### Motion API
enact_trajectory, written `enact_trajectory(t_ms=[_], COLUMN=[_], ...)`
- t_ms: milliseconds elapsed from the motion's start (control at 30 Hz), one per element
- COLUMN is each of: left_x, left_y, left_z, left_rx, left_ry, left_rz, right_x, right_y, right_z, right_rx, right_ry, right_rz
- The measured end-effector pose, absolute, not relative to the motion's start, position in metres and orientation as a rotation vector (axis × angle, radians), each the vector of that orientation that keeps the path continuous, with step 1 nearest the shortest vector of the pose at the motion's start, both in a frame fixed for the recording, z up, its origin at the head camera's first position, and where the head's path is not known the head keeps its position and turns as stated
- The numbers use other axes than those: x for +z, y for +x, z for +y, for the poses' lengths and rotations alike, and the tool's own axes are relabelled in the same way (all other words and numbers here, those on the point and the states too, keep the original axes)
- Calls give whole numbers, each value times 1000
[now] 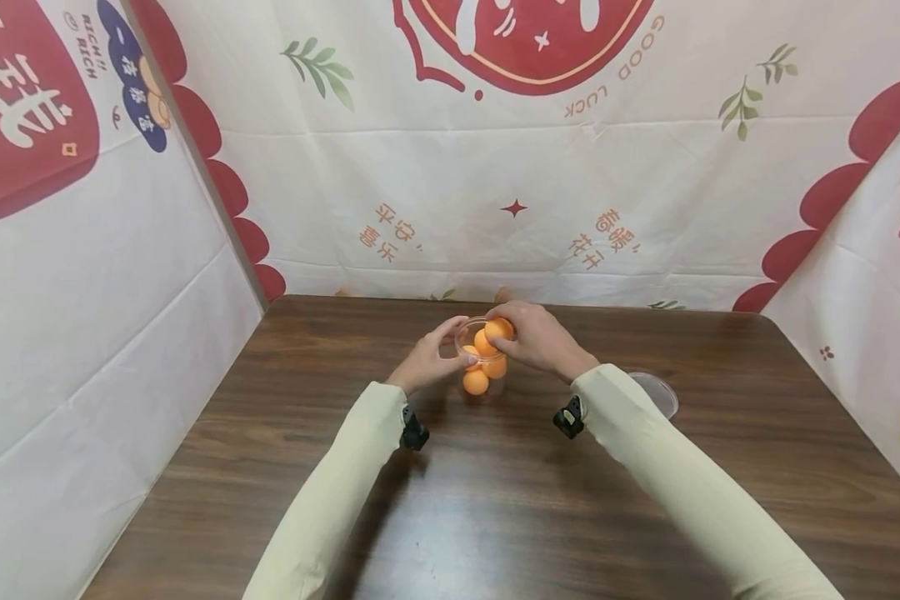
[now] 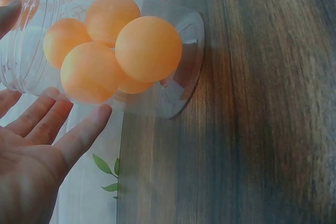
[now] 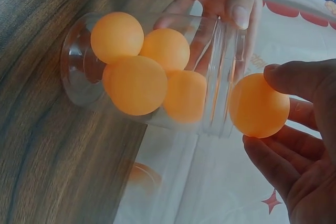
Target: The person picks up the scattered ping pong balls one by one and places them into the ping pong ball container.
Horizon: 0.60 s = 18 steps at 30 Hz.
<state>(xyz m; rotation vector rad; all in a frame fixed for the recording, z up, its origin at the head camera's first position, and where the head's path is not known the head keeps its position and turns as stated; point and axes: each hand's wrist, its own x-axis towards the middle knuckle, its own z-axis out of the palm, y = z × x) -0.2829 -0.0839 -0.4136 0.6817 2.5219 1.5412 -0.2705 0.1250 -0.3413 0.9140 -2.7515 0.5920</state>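
A clear plastic jar (image 3: 218,82) stands upright on the table, with several orange balls (image 3: 137,85) piled inside it. My left hand (image 1: 426,360) holds the jar near its rim, thumb on the near side and fingers round the far side. At the jar's mouth, my right hand (image 1: 542,335) pinches one more orange ball (image 3: 259,106) between thumb and fingers. In the right wrist view that ball is right at the opening. The left wrist view shows the left fingers (image 2: 79,137) along the jar's wall.
A clear round lid (image 1: 658,394) lies on the brown wooden table (image 1: 495,500) to the right, partly hidden by the right sleeve (image 1: 667,458). Behind the table's far edge hangs a printed white cloth (image 1: 450,167), with more cloth along both sides.
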Motion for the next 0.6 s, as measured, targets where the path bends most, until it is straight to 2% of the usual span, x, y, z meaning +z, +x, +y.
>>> enact_trajectory(t_ms=[600], left_x=[-417], left_y=[-286], left_z=[-85], left_rx=[1526], left_ry=[707], left_rz=[2546], right_x=[-346], right_y=[-275], right_z=[119], right_rx=[530], right_ry=[934], right_rz=[-2767])
